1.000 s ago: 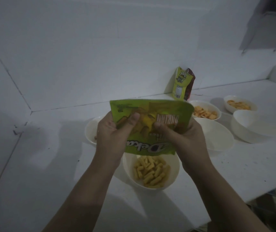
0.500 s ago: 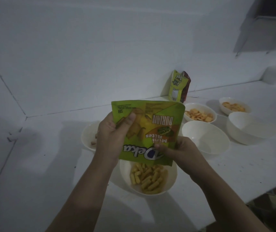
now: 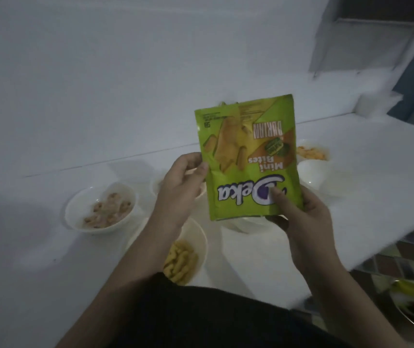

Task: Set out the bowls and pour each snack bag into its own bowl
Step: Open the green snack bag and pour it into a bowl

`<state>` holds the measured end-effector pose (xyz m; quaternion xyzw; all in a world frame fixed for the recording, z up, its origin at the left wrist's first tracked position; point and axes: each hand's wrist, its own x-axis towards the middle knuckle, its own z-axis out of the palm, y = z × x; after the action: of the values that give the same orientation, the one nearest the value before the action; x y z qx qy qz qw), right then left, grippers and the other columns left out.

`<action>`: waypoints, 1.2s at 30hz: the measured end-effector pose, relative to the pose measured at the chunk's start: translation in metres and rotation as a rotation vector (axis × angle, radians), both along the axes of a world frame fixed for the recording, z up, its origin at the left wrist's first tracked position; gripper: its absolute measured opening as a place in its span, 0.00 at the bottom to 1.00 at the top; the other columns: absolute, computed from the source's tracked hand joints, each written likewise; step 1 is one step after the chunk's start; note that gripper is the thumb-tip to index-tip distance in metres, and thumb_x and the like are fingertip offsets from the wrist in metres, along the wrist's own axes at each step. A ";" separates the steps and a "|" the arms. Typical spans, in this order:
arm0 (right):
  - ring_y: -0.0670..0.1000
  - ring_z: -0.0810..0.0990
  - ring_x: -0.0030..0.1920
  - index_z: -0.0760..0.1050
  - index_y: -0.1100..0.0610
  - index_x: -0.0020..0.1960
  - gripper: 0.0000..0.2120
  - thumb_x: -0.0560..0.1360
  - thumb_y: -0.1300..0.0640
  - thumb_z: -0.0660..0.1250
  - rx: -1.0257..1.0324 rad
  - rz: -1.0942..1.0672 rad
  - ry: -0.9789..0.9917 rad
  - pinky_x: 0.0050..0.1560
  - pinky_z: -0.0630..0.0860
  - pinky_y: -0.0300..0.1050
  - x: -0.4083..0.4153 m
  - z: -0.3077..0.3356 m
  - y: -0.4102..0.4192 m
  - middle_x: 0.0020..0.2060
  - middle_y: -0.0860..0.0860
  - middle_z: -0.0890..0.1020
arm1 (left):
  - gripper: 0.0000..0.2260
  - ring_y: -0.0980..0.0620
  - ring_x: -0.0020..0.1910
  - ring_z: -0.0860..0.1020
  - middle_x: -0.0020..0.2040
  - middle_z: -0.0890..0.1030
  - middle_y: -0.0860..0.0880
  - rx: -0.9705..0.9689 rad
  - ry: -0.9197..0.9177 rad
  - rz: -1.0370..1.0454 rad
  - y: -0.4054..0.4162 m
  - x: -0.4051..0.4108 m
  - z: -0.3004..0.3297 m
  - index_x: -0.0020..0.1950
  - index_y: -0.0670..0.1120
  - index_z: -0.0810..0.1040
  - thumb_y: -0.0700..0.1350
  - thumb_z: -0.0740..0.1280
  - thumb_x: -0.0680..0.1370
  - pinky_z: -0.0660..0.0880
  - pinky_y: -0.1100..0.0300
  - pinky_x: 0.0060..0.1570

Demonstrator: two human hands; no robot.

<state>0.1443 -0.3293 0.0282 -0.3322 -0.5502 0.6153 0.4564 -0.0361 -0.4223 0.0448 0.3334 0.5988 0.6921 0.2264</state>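
- The flat green foil snack bag (image 3: 248,156), printed upside down, is held upright above the white counter (image 3: 37,259), between both hands.
- The right hand (image 3: 301,217) pinches the bag's lower right corner, thumb on the printed face, fingers curled behind.
- The left hand (image 3: 181,189) touches the bag's left edge with its thumb tip; its fingers are curled loosely, and whether they grip I cannot tell.
- Below the left wrist sits a white bowl of yellow stick snacks (image 3: 183,259).
- Left of the left hand's fingers, a white bowl of pale brown snacks (image 3: 100,207).
- Beyond the right hand's fingers, an empty white bowl (image 3: 311,174) and a white bowl of orange snacks (image 3: 311,151).
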 end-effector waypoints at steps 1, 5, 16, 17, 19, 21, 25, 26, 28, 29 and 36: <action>0.55 0.87 0.44 0.81 0.61 0.55 0.09 0.76 0.59 0.70 0.001 -0.019 0.012 0.42 0.84 0.48 0.014 0.002 0.010 0.45 0.56 0.87 | 0.06 0.57 0.46 0.79 0.53 0.82 0.53 -0.011 0.024 -0.017 0.012 0.012 0.002 0.55 0.52 0.78 0.48 0.65 0.81 0.75 0.56 0.48; 0.59 0.86 0.48 0.81 0.61 0.56 0.11 0.76 0.58 0.70 -0.015 -0.089 0.031 0.48 0.85 0.53 0.064 0.006 0.044 0.47 0.57 0.87 | 0.05 0.59 0.45 0.79 0.52 0.82 0.56 -0.049 0.099 -0.107 0.057 0.058 0.007 0.54 0.54 0.77 0.46 0.63 0.81 0.74 0.60 0.47; 0.56 0.85 0.45 0.80 0.63 0.55 0.09 0.77 0.60 0.71 -0.042 -0.318 0.006 0.41 0.83 0.45 0.244 -0.007 0.143 0.47 0.60 0.87 | 0.04 0.54 0.47 0.79 0.55 0.81 0.51 -0.104 0.126 -0.383 0.219 0.215 0.005 0.52 0.53 0.76 0.45 0.63 0.82 0.74 0.56 0.47; 0.57 0.85 0.45 0.80 0.63 0.56 0.09 0.77 0.60 0.71 -0.045 -0.353 0.007 0.42 0.83 0.47 0.261 -0.010 0.154 0.48 0.60 0.87 | 0.04 0.55 0.47 0.79 0.56 0.81 0.51 -0.108 0.128 -0.411 0.234 0.232 0.005 0.54 0.53 0.75 0.46 0.63 0.82 0.74 0.56 0.47; 0.62 0.85 0.47 0.80 0.63 0.56 0.10 0.77 0.60 0.71 -0.056 -0.408 0.009 0.45 0.83 0.54 0.289 -0.016 0.173 0.49 0.61 0.86 | 0.05 0.56 0.44 0.79 0.54 0.80 0.51 -0.129 0.122 -0.472 0.264 0.258 0.004 0.57 0.51 0.74 0.45 0.63 0.82 0.73 0.56 0.47; 0.63 0.85 0.48 0.80 0.61 0.56 0.10 0.77 0.59 0.71 -0.062 -0.465 -0.007 0.49 0.82 0.60 0.318 -0.022 0.189 0.47 0.58 0.87 | 0.07 0.56 0.43 0.79 0.52 0.80 0.51 -0.165 0.135 -0.546 0.294 0.288 0.001 0.59 0.49 0.74 0.46 0.63 0.82 0.73 0.55 0.47; 0.56 0.86 0.44 0.81 0.56 0.52 0.06 0.77 0.56 0.72 -0.094 -0.587 -0.047 0.50 0.81 0.62 0.367 -0.038 0.220 0.43 0.52 0.88 | 0.07 0.54 0.42 0.78 0.48 0.79 0.53 -0.232 0.150 -0.656 0.347 0.340 -0.013 0.59 0.49 0.72 0.46 0.63 0.82 0.73 0.54 0.48; 0.56 0.86 0.46 0.81 0.54 0.52 0.05 0.77 0.56 0.72 -0.102 -0.640 -0.051 0.51 0.82 0.62 0.390 -0.046 0.232 0.44 0.52 0.88 | 0.07 0.53 0.43 0.78 0.47 0.79 0.54 -0.258 0.162 -0.702 0.368 0.365 -0.020 0.60 0.49 0.72 0.46 0.63 0.82 0.73 0.54 0.48; 0.56 0.87 0.47 0.81 0.52 0.51 0.04 0.77 0.56 0.72 -0.120 -0.651 -0.041 0.52 0.82 0.59 0.401 -0.056 0.243 0.45 0.52 0.88 | 0.08 0.52 0.44 0.77 0.49 0.79 0.53 -0.270 0.171 -0.715 0.384 0.378 -0.030 0.61 0.49 0.72 0.47 0.62 0.82 0.73 0.54 0.48; 0.55 0.87 0.46 0.81 0.52 0.51 0.03 0.77 0.58 0.71 -0.139 -0.679 -0.032 0.50 0.82 0.56 0.412 -0.063 0.250 0.44 0.52 0.88 | 0.10 0.52 0.45 0.77 0.51 0.79 0.51 -0.277 0.174 -0.736 0.397 0.393 -0.038 0.62 0.49 0.72 0.47 0.62 0.82 0.73 0.54 0.48; 0.59 0.86 0.47 0.80 0.53 0.48 0.01 0.77 0.58 0.71 -0.285 -0.868 -0.092 0.47 0.83 0.54 0.494 -0.107 0.309 0.45 0.55 0.87 | 0.18 0.46 0.52 0.79 0.62 0.78 0.45 -0.396 0.243 -0.885 0.497 0.497 -0.093 0.71 0.44 0.68 0.45 0.63 0.81 0.73 0.58 0.43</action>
<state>0.6378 -0.0204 -0.0783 -0.6184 -0.2895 0.4214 0.5968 0.4605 0.0745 -0.0480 0.5844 0.5418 0.3586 0.4861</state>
